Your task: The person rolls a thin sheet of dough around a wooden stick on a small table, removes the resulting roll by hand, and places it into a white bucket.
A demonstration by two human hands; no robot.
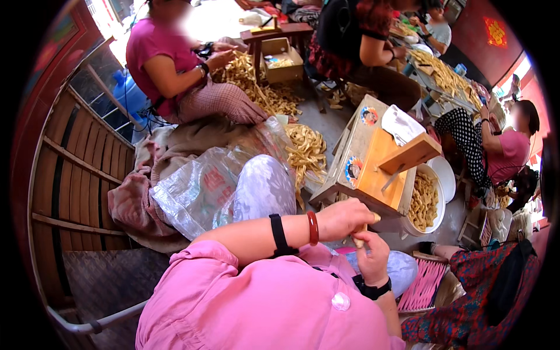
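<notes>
Both of my hands meet just in front of my chest. My left hand (345, 216), on the arm with a red bangle and a black strap, is closed around a small pale-yellow folded strip (359, 238). My right hand (372, 256), with a black band at the wrist, pinches the lower end of that piece. What kind of material it is, I cannot tell for certain. Beyond my hands stands a wooden box-like bench (343, 177) bearing a wooden clamp-like tool (409, 153) and a white cloth (400, 124). A white bucket (439, 214) beside it holds many short, knotted tan pieces (423, 201).
Long tan strips (306, 146) lie heaped beyond my knee, beside a clear plastic sack (197, 188). Co-workers sit around: one person (166, 65) at the upper left, another (363, 43) at the top, a third (503, 144) at the right. A pink woven stool (422, 284) stands at the lower right.
</notes>
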